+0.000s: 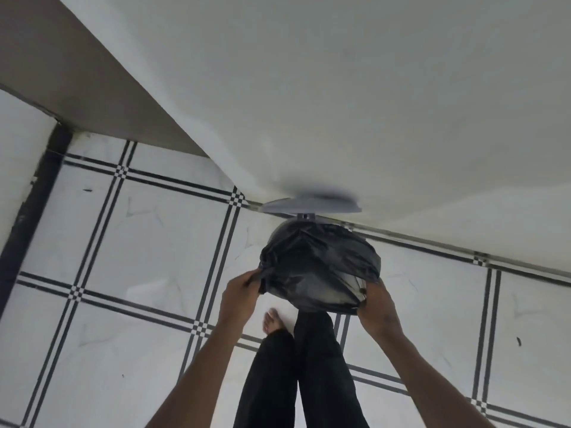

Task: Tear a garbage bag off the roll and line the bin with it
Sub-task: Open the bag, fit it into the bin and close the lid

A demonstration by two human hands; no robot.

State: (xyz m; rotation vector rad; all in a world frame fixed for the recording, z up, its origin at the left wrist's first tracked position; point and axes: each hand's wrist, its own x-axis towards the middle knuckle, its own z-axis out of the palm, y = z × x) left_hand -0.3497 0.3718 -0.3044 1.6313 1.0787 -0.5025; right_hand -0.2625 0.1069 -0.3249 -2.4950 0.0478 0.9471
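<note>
Forearms: both bare, reaching forward and down from the lower edge, converging on the bin from either side.
Legs: dark trousers (309, 366) between the forearms; a bare foot (272, 322) on the floor just in front of the bin.
Left hand (239, 296): at the bin's left edge, fingers and thumb curled tight, pinching a gathered fold of the garbage bag (318, 264).
Right hand (375, 307): cupped round the bin's right-front edge, fingers curled onto the bag's hem there.
Garbage bag: black, wrinkled, spread across the bin's mouth, drawn taut between the two hands; its folds run mostly left to right.
Bin: almost wholly hidden under the bag; it stands upright on the floor against the wall, mouth facing up.
Lid (312, 203): pale, blurred, raised behind the bin and leaning at the white wall (340, 88).
Floor (148, 242): white tiles with black double lines.
</note>
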